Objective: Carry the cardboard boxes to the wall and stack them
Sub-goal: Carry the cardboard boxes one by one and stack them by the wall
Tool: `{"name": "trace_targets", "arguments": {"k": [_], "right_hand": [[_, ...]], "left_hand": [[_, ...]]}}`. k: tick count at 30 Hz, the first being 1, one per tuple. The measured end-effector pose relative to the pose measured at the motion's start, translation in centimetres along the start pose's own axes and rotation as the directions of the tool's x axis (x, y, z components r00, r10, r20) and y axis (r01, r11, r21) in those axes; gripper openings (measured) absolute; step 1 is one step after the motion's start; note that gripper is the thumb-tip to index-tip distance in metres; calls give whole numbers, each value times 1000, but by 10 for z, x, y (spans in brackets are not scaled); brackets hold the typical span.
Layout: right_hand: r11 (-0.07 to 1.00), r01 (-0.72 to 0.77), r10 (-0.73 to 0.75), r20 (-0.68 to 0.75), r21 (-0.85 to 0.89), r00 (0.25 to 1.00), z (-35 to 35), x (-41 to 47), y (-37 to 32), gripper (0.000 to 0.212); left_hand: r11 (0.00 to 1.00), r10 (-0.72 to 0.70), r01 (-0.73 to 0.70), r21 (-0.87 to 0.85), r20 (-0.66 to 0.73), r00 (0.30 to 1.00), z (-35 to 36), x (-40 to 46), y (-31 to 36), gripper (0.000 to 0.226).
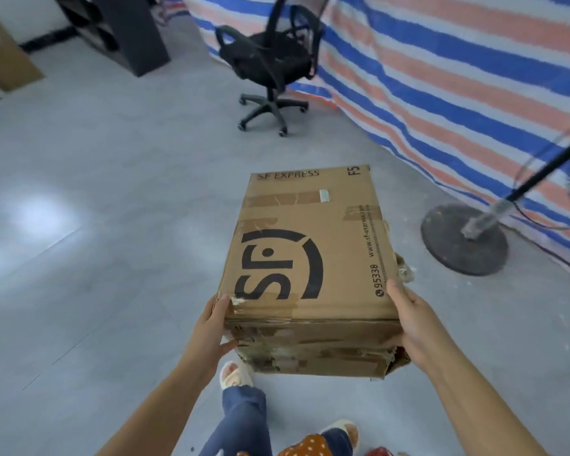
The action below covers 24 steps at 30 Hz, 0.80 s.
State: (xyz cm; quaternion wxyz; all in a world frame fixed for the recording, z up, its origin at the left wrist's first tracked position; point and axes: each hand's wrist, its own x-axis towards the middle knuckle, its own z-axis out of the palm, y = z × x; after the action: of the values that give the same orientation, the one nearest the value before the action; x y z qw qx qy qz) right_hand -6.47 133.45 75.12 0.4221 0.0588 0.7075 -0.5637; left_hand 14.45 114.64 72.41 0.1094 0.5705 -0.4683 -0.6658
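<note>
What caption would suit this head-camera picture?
Both hands, left and right, carry a worn SF Express cardboard box across a grey floor toward an office chair.
</note>
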Motion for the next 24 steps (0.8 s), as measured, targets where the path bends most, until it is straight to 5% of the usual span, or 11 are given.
{"name": "trace_targets", "arguments": {"k": [13, 24], "right_hand": [[990, 8, 15, 163, -144, 987, 250, 71, -79, 24], [969, 48, 12, 244, -241, 970, 359, 168, -190, 40]], "left_hand": [[996, -31, 18, -89, -147, 989, -192, 115, 105, 33], [981, -50, 8, -196, -211, 976, -223, 219, 199, 34]]}}
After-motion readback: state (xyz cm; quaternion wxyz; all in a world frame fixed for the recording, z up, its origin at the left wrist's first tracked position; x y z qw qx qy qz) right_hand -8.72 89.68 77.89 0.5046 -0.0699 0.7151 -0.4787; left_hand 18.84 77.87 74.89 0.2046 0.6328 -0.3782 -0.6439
